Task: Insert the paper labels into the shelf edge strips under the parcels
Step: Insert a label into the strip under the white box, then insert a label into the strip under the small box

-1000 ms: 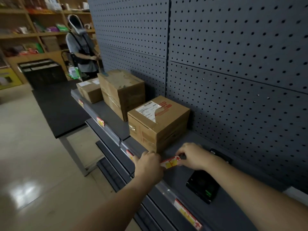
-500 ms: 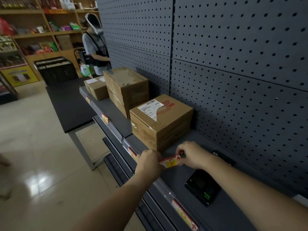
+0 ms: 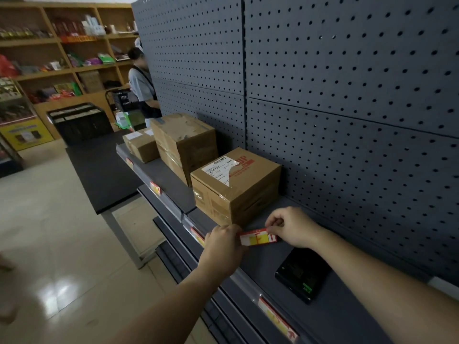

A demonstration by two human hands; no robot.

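Observation:
A red and yellow paper label (image 3: pixel 258 238) is held flat just above the grey shelf, in front of the nearest cardboard parcel (image 3: pixel 236 184). My left hand (image 3: pixel 223 247) pinches its left end and my right hand (image 3: pixel 293 227) pinches its right end. The clear shelf edge strip (image 3: pixel 246 281) runs along the shelf front below my hands. Several labels sit in the strip: one (image 3: pixel 197 235) partly behind my left hand, one (image 3: pixel 277 320) nearer me, one (image 3: pixel 155 187) and one (image 3: pixel 129 162) farther left. Two more parcels, a tall one (image 3: pixel 183 142) and a small one (image 3: pixel 141 145), stand farther along.
A black device with a green display (image 3: pixel 301 274) lies on the shelf (image 3: pixel 347 319) by my right forearm. Grey pegboard (image 3: pixel 347 83) backs the shelf. A person (image 3: pixel 142 88) stands at the far end by a black cart (image 3: pixel 121 98). A dark table (image 3: pixel 104 170) stands left of the shelving.
My hands have kept hold of the label in front of the near parcel, with little shift. The view has swung so the far person appears more to the right.

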